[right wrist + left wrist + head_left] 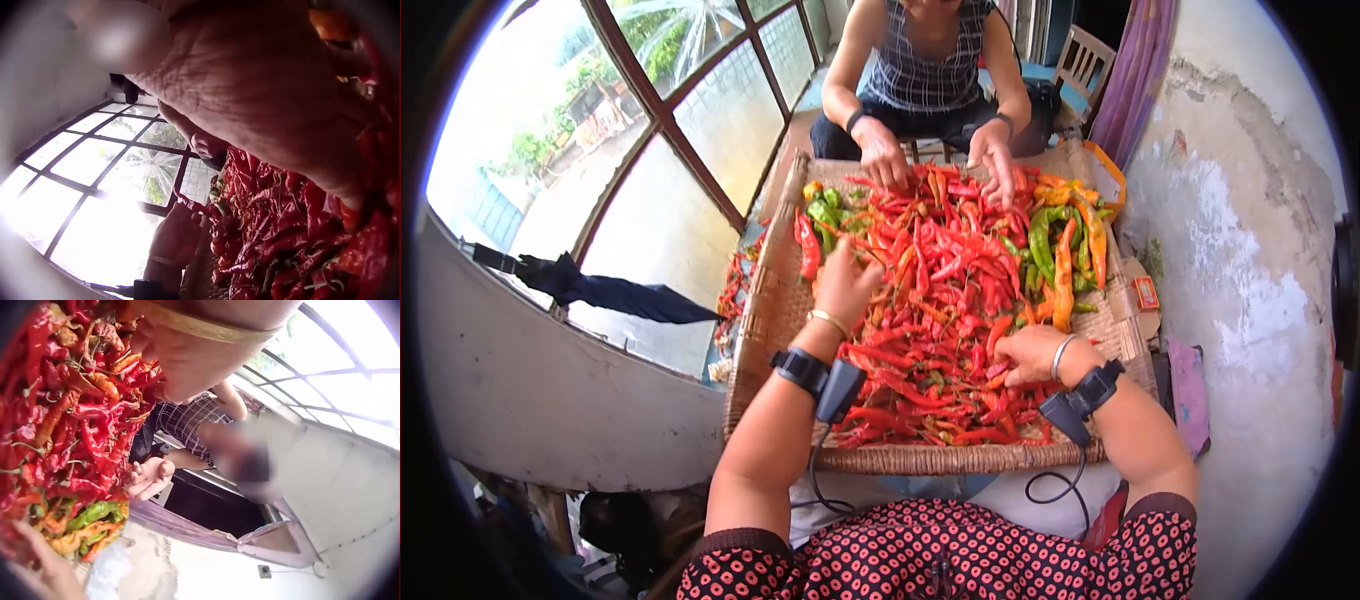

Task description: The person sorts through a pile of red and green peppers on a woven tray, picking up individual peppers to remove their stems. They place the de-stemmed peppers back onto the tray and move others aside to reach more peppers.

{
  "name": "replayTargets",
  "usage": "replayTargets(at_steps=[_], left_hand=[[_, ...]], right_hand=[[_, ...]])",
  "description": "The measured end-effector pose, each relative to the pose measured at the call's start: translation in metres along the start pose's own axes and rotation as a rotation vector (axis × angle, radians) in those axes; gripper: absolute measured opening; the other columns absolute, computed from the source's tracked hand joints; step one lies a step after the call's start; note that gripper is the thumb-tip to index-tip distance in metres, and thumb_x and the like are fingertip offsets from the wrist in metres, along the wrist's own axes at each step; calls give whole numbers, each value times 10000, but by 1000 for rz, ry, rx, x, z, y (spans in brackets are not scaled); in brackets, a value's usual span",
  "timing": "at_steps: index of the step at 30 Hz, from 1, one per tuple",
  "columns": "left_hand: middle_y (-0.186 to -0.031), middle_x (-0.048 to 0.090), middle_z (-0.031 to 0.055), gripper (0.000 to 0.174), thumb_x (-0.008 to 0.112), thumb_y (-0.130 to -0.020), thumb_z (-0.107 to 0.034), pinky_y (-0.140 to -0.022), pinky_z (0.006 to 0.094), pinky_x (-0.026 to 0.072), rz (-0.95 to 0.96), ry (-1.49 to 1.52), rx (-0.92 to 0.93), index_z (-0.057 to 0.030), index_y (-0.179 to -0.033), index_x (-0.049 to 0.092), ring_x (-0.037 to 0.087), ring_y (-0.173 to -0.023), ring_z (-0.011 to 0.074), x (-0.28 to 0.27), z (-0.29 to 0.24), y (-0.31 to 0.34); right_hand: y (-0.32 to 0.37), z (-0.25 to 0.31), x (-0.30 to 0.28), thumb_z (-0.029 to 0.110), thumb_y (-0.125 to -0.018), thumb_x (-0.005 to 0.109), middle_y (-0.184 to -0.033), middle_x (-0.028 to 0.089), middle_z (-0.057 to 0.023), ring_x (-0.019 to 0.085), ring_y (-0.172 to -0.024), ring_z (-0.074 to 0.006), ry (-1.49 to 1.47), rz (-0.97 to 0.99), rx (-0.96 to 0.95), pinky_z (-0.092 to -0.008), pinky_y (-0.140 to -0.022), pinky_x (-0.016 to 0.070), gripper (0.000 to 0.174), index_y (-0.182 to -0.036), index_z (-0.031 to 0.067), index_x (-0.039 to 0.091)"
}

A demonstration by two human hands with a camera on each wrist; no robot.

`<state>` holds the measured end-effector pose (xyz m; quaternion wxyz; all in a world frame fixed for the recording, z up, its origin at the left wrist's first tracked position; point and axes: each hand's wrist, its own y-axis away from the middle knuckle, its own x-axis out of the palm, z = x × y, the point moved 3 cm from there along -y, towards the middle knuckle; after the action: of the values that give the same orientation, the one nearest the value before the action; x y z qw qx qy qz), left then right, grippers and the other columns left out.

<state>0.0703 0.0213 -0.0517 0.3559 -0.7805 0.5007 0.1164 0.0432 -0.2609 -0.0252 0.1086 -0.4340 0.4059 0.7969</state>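
A wide woven tray (960, 459) carries a heap of red chili peppers (930, 330). Over its left part, my left hand (845, 290) pinches a red chili pepper (189, 202), whose end sticks out past the fingertips in the right wrist view. My right hand (1050, 355) is down at the right of the heap, fingertips among the red peppers; an orange pepper (351, 215) is by its thumb in the right wrist view. Its fingertips are partly hidden, and I cannot tell whether they grip a pepper. Green peppers (1042, 245) and long orange peppers (1064, 275) lie beyond it.
Across the tray sits another person (930, 60), both hands over the far peppers. A folded dark umbrella (620, 292) hangs by the window at left. More red peppers (735, 285) lie outside the tray's left rim. A peeling wall (1250, 250) stands close on the right.
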Motion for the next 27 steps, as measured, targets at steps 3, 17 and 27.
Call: replayTargets(at_steps=[3, 17, 27], left_hand=[[-817, 592, 139, 293, 615, -714, -194, -659, 326, 465, 374, 32, 20, -28, -953, 583, 583, -715, 239, 0, -47, 21], [-847, 580, 162, 307, 615, -723, -199, -681, 360, 446, 959, -1, 296, -5, -945, 528, 569, -784, 301, 17, -147, 63], [-553, 534, 44, 323, 510, -843, -335, -442, 269, 409, 970, 320, -255, -21, -835, 589, 507, -473, 112, 25, -84, 52]], right_hand=[[-3, 3, 5, 251, -636, 653, -806, 610, -96, 576, -797, -267, -17, -16, -125, -360, -689, 449, 253, -831, 100, 597], [12, 16, -20, 143, -741, 594, -689, 562, -14, 523, -603, -81, -932, -151, -296, -241, -537, 433, 142, -815, 24, 574], [0, -18, -18, 146, -770, 584, -716, 585, -40, 553, -599, -96, -928, -311, -160, -226, -561, 456, 263, -969, -22, 548]])
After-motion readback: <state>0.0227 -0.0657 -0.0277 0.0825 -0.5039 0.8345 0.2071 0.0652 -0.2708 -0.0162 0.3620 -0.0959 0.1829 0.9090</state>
